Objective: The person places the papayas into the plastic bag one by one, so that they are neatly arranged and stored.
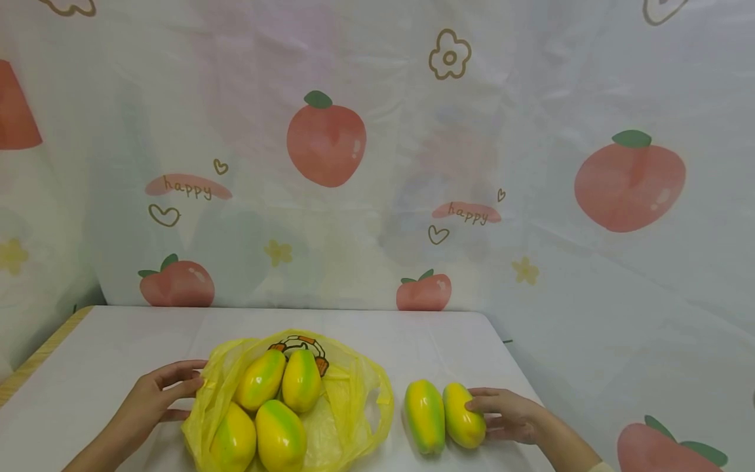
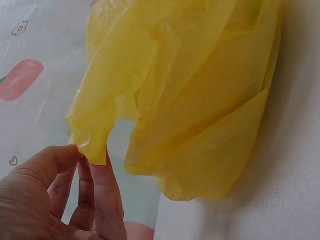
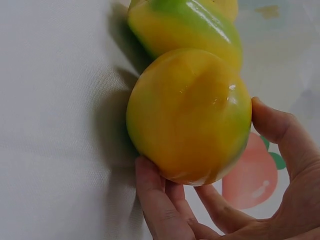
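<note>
A yellow plastic bag (image 1: 348, 367) lies spread with its mouth wide, and several glossy yellow-green papayas (image 1: 281, 436) sit inside it. My left hand (image 1: 154, 398) is at the bag's left side. In the left wrist view, its thumb and fingers pinch a corner of the bag (image 2: 200, 100). Right of the bag, two more papayas stand side by side. My right hand (image 1: 508, 414) holds the rightmost papaya (image 1: 462, 416), thumb on one side and fingers on the other, as the right wrist view shows. The other papaya (image 1: 425, 416) is close against its left side.
A white-covered table (image 1: 153, 334) carries everything, with a wooden edge (image 1: 53, 347) showing at the left. Behind it hangs a pale cloth backdrop (image 1: 377, 249) printed with red fruit, flowers and hearts.
</note>
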`<state>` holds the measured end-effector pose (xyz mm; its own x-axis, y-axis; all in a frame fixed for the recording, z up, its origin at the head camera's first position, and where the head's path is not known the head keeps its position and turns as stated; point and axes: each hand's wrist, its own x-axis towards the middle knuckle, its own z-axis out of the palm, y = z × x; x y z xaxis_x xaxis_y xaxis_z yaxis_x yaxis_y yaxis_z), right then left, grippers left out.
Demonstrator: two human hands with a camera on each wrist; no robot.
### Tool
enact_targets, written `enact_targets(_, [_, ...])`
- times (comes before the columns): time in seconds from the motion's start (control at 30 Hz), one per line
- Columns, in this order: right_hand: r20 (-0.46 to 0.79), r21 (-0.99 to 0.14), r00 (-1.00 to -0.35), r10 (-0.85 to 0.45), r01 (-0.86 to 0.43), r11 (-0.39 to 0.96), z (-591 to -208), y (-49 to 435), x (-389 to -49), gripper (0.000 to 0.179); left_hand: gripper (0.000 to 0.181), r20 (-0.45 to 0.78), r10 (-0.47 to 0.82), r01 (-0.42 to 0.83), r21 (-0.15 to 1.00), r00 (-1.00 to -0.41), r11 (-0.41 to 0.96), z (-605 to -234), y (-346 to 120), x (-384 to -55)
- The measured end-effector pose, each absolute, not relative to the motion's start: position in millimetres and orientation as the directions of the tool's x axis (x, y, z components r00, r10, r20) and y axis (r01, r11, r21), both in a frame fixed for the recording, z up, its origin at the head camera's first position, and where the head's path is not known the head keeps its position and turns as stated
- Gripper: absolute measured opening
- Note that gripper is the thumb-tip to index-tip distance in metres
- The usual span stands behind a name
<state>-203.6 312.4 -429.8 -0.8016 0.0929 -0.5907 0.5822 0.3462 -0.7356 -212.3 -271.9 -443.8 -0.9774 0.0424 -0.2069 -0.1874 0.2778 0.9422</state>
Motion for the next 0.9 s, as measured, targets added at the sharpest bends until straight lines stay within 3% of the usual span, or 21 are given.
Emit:
enact_targets(0.6, [-0.587, -0.763, -0.807, 0.072, 0.581, 0.283, -427.7, 316.0, -202.0, 0.071, 0.059, -0.205, 0.054, -0.184, 0.946, -0.977, 0.268, -444.5, -273.3, -212.4])
enact_targets(0.9, [-0.55, -0.778, -0.832, 0.066, 0.54, 0.322, -413.2, 317.1, -200.8, 0.071, 0.061, -0.201, 0.059, -0.178, 0.945, -0.978, 0.276, -442.8, -273.7, -213.0])
